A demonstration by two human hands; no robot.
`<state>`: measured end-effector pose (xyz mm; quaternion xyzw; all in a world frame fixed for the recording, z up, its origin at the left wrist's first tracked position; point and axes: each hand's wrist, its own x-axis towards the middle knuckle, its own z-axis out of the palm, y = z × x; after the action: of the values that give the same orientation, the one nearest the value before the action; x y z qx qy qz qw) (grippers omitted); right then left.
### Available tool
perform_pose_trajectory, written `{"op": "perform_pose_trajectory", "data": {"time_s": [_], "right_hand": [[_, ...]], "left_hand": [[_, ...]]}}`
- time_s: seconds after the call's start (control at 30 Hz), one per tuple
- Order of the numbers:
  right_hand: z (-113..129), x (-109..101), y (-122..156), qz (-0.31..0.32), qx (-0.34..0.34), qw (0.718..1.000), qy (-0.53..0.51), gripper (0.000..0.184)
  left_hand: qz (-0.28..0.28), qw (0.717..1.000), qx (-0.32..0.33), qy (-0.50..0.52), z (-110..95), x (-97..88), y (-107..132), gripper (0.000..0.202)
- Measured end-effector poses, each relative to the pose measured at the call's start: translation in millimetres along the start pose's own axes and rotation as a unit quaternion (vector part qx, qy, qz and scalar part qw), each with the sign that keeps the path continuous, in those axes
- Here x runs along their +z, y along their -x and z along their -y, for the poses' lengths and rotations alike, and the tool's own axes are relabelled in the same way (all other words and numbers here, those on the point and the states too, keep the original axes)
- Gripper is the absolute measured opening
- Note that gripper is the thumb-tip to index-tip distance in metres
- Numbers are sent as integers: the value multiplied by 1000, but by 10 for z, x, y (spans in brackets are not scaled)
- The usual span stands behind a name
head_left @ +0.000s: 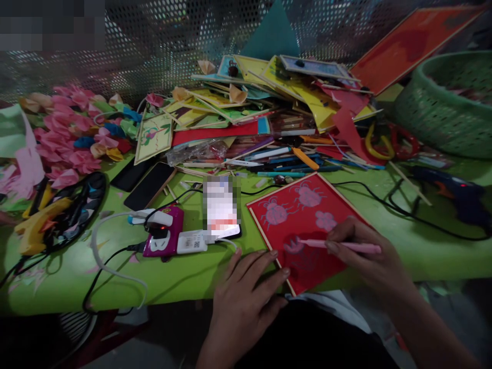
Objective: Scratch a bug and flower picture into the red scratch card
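Note:
A red card (303, 218) edged with thin wooden sticks lies tilted at the front of the green table. Drawn on it are two beetle-like bugs, a flower and, lower down, a partly coloured flower shape. My right hand (365, 251) is closed around a pink marker pen (349, 245), its tip on the lower flower shape. Flat beside the card's lower left edge rests my left hand (249, 292), fingers stretched out, with the fingertips touching the border. A lit phone (223, 210) lies just beyond my left hand.
A purple power strip (175, 225) with chargers and cables sits left of the phone. Glue guns lie at the left (42, 225) and right (453, 192). Behind are pens, a pile of stick-framed cards (246, 97), pink paper flowers (65, 133) and a green basket (442, 113).

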<state>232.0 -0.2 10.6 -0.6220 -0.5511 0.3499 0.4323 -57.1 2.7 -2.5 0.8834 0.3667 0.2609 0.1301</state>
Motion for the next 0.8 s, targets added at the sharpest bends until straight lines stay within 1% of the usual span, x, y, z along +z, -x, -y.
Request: {"op": "perform_pose_trajectory", "data": {"time_s": [0.1, 0.23, 0.37, 0.53, 0.63, 0.8], "right_hand": [[-11, -8, -1, 13, 0, 1000, 0, 22], [-8, -5, -10, -6, 1, 1000, 13, 19], [18, 3, -17, 4, 7, 1000, -4, 23], [84, 36, 0, -33, 36, 999, -8, 30], [126, 51, 12, -36, 52, 997, -34, 36], [148, 51, 15, -41, 54, 997, -38, 36]], "left_hand": [[3, 1000, 4, -5, -3, -14, -3, 35], [0, 1000, 1, -5, -10, -7, 2, 36], [-1, 1000, -2, -2, -3, 18, 17, 37], [-2, 1000, -1, 4, 8, 11, 13, 37], [0, 1000, 7, -5, 3, -10, -4, 35], [-1, 1000, -3, 3, -8, -9, -2, 34]]}}
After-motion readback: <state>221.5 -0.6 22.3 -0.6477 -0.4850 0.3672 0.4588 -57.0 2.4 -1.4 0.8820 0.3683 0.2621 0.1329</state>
